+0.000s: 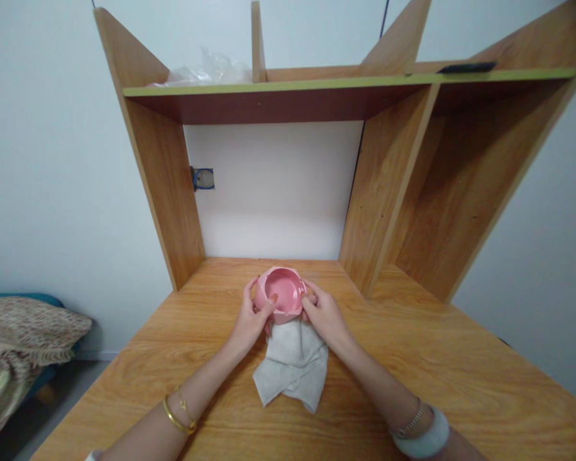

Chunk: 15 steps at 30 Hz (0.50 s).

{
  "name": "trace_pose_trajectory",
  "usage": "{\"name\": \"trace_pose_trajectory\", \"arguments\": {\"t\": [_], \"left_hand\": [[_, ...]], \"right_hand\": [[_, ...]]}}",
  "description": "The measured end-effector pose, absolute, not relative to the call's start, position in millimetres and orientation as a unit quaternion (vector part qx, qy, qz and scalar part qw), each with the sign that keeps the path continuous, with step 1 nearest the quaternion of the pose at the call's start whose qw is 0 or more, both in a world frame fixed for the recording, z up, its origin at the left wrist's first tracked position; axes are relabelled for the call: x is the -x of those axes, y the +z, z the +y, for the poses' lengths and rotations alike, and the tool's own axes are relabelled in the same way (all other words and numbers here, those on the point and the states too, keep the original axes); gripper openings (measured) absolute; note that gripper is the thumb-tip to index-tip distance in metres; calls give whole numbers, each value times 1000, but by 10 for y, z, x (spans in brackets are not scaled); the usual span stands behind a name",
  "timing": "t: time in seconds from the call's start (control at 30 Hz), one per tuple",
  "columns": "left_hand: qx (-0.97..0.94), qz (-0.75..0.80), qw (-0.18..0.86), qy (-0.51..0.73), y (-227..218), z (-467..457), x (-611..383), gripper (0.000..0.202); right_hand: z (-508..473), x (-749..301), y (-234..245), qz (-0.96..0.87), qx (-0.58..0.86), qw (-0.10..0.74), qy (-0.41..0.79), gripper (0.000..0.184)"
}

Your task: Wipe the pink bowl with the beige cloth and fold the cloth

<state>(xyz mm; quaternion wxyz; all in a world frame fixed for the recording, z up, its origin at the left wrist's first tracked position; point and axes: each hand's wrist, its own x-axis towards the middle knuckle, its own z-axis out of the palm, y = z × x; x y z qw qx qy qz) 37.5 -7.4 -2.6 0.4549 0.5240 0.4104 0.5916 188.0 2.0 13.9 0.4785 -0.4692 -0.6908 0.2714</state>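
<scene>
A small pink bowl (284, 291) with an angular, notched rim and a glossy inside is held up between my two hands, tilted so that its inside faces me. My left hand (254, 314) grips its left side, the thumb over the near rim. On the right side, my right hand (322, 312) has its fingers closed on the rim. A pale grey cloth (295, 365) spreads below the bowl, between my forearms. Its upper end goes out of sight behind the bowl, so whether a hand also holds it cannot be seen.
The wooden desk (196, 349) carries a hutch with a shelf (278, 102) and upright panels. Clear plastic wrapping (211, 69) and a dark flat object (468, 67) lie on the shelf. An open wall socket box (204, 178) shows at the back. A patterned blanket (24, 339) is at far left.
</scene>
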Motion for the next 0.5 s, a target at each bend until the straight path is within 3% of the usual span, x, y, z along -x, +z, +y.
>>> {"name": "trace_pose_trajectory", "arguments": {"t": [0.3, 0.5], "left_hand": [[-601, 388, 441, 542, -141, -72, -371, 78], [-761, 383, 273, 446, -88, -134, -298, 65]], "right_hand": [[48, -1959, 191, -700, 486, 463, 245, 38], [187, -2194, 191, -685, 509, 482, 198, 40]]}}
